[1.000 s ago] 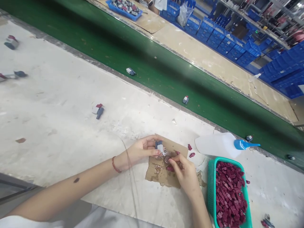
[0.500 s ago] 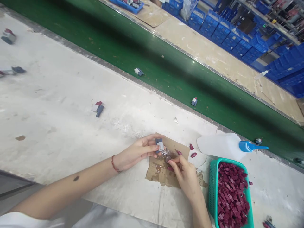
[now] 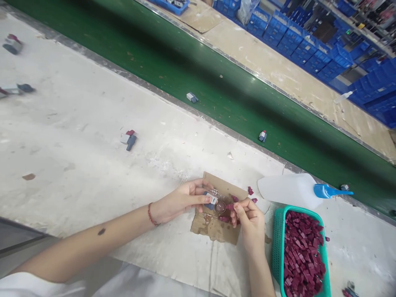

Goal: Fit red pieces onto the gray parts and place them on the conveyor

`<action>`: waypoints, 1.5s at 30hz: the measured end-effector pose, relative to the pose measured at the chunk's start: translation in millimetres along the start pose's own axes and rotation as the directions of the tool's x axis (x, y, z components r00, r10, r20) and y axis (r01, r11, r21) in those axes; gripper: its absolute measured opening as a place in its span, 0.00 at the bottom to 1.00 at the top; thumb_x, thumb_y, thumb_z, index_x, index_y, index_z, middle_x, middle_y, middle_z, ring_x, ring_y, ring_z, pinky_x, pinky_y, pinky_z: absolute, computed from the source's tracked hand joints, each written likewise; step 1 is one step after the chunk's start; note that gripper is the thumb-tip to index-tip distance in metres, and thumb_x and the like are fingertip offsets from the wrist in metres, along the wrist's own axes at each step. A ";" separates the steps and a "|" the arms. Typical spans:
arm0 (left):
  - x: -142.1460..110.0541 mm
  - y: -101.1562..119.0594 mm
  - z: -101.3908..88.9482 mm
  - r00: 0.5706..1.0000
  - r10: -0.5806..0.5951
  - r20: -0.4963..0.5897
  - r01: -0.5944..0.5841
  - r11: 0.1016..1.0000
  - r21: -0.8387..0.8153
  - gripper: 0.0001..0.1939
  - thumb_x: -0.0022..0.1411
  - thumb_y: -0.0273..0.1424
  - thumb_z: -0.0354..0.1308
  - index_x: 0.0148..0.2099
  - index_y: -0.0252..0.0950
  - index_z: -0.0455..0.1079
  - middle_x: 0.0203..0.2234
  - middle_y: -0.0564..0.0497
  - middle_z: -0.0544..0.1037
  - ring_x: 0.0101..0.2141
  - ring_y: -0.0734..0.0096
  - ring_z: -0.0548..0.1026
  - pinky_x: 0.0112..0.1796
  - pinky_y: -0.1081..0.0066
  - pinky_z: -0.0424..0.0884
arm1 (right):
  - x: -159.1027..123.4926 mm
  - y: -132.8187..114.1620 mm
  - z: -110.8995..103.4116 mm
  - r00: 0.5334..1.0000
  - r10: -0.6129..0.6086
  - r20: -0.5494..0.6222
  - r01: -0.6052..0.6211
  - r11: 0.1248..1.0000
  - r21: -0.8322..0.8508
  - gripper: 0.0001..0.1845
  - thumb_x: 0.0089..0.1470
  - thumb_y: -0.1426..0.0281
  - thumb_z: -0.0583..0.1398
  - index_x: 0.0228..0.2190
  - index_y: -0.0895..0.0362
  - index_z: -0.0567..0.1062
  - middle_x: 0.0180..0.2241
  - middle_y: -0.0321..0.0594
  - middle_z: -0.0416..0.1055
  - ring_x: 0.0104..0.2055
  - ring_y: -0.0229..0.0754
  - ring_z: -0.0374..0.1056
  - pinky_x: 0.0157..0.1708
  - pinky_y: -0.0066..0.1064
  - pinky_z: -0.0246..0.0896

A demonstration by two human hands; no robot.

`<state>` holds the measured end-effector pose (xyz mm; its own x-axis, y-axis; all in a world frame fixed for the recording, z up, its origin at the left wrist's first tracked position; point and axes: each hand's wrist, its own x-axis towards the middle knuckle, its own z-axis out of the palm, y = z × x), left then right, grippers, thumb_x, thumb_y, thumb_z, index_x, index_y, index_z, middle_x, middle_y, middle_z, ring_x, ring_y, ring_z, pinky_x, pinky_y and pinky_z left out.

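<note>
My left hand [image 3: 192, 197] pinches a small grey-and-blue plastic part [image 3: 210, 200] between thumb and fingers, over a piece of brown cardboard [image 3: 201, 229]. Just right of it, my right hand [image 3: 250, 218] is closed, with a small maroon piece [image 3: 229, 207] at its fingertips. Between the hands lies a round, shiny, translucent thing [image 3: 220, 207], apparently wet. More maroon pieces [image 3: 224, 219] rest on the cardboard, partly hidden by my right fingers.
A green basket [image 3: 278, 243] full of maroon pieces stands at right. Behind it lies a white squeeze bottle [image 3: 287, 189] with a blue nozzle. Assembled parts [image 3: 129, 139] sit on the white table. A green conveyor belt [image 3: 154, 62] carries similar parts [image 3: 192, 97]. Blue bins [image 3: 275, 29] line the far side.
My right hand has moved off the round thing, slightly right, and now has a maroon piece at its fingertips. My left hand has tilted its part. Parts on the belt have shifted right.
</note>
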<state>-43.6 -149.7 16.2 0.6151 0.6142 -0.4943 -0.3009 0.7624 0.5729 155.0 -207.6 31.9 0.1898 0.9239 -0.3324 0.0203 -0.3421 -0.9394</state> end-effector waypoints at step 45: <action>-10.3 -18.9 5.2 0.940 0.340 0.037 -0.307 0.789 0.532 0.10 0.50 0.35 0.69 0.35 0.35 0.79 0.35 0.44 0.82 0.37 0.61 0.79 0.39 0.66 0.76 | -22.3 6.7 22.3 0.981 -0.193 0.023 0.194 0.978 -0.078 0.18 0.57 0.55 0.63 0.25 0.56 0.72 0.23 0.37 0.73 0.22 0.37 0.65 0.22 0.25 0.60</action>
<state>-40.5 -171.5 13.9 0.5026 0.8290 -0.2453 -0.0381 0.3048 0.9517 129.1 -226.7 31.2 0.1599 0.9761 -0.1469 0.1328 -0.1687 -0.9767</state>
